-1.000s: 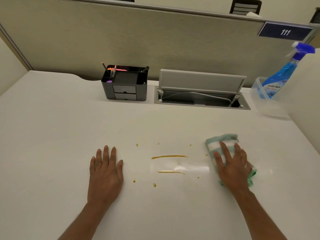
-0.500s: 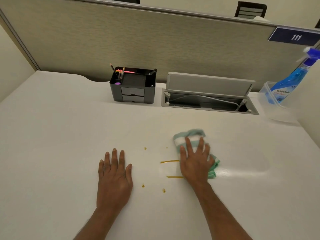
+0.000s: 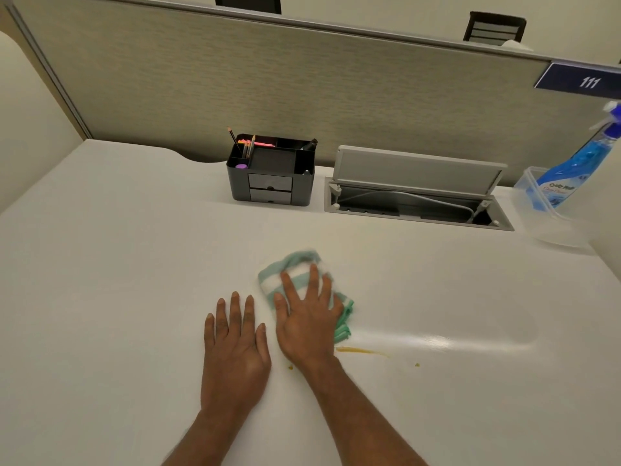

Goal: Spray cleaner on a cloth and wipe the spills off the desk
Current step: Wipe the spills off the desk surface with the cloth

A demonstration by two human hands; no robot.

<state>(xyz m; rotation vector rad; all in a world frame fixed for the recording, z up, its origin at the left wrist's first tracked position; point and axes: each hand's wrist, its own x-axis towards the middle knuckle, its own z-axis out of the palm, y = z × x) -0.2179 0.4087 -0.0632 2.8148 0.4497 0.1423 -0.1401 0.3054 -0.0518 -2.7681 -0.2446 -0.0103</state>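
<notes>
Plainly, the cloth is a soft, light thing: a bunched green-and-white striped rag that folds and slides under any pressure. It lies on the white counter, a little ahead of the person, and the right hand lies flat on top of it, fingers spread and pressing down rather than closed around it. The left hand rests open and flat on the bare counter just beside the right one, touching nothing else.

A rag like this has no stiffness, so I judge it best worked as it is here, pinned under a flat palm so the folds do not roll out from beneath. The edges look blurred, perhaps from motion, so I cannot tell how many layers are folded under.

A thin yellowish streak sits just right of the right wrist, with small spots nearby, so some wiping remains. The counter looks smooth and glossy, and the damp cloth should glide easily. The spray bottle stands in a clear tub at the far right, well apart.
</notes>
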